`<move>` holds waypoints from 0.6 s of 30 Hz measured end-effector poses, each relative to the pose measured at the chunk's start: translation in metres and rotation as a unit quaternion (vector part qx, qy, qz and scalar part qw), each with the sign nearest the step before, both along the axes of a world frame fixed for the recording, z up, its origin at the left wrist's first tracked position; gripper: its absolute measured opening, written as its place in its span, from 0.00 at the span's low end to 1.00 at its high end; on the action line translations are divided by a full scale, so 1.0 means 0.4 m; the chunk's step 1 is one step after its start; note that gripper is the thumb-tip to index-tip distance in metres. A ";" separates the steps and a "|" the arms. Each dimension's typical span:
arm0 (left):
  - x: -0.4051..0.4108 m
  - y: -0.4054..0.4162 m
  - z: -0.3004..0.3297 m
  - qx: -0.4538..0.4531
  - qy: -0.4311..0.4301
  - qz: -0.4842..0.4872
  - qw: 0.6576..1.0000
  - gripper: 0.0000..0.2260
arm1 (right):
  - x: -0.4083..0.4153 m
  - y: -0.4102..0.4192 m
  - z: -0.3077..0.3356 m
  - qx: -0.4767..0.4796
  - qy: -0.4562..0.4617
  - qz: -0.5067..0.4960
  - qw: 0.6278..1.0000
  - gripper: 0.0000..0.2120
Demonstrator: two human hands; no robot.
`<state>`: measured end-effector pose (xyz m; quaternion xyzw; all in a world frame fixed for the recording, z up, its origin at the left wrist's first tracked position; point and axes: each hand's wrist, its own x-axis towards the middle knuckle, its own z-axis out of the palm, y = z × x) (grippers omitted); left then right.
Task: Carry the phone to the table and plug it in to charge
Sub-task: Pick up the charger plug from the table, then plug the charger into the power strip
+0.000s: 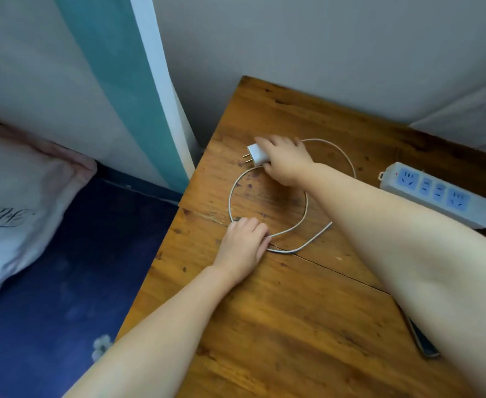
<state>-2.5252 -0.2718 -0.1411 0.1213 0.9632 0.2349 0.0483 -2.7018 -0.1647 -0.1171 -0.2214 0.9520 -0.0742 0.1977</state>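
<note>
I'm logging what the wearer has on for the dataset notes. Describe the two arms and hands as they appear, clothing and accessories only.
Both arms are bare as far up as the picture shows: no sleeves or cuffs. The left hand and right hand wear no gloves, and no watch, bracelet or ring can be seen on the visible sides of wrists and fingers. No markings show on either forearm.

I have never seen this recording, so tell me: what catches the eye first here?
Two bare arms reach over a wooden table. The right hand grips a white charger plug at the far side, prongs pointing left, while the left hand presses on the looped white cable nearer the camera. A white power strip lies at the right edge, and the phone peeks out under the right forearm.
</note>
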 end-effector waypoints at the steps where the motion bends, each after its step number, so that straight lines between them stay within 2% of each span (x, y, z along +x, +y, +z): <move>1: 0.000 0.001 0.000 0.001 -0.003 0.002 1.000 0.05 | -0.003 -0.001 0.002 0.008 0.007 0.000 1.000 0.26; 5: -0.001 0.006 -0.001 0.010 -0.013 0.019 1.000 0.05 | 0.011 0.035 0.037 -0.016 0.035 -0.016 0.999 0.24; 11: -0.013 0.033 0.021 0.020 -0.037 0.090 0.995 0.07 | 0.054 0.260 0.136 -0.103 -0.005 -0.203 0.974 0.25; 16: -0.026 0.121 0.046 0.049 -0.051 0.079 0.994 0.05 | 0.101 0.571 0.215 -0.066 -0.019 -0.269 0.961 0.27; 18: -0.028 0.175 0.052 0.071 -0.053 0.068 0.994 0.05 | 0.114 0.666 0.236 -0.025 -0.012 -0.284 0.958 0.27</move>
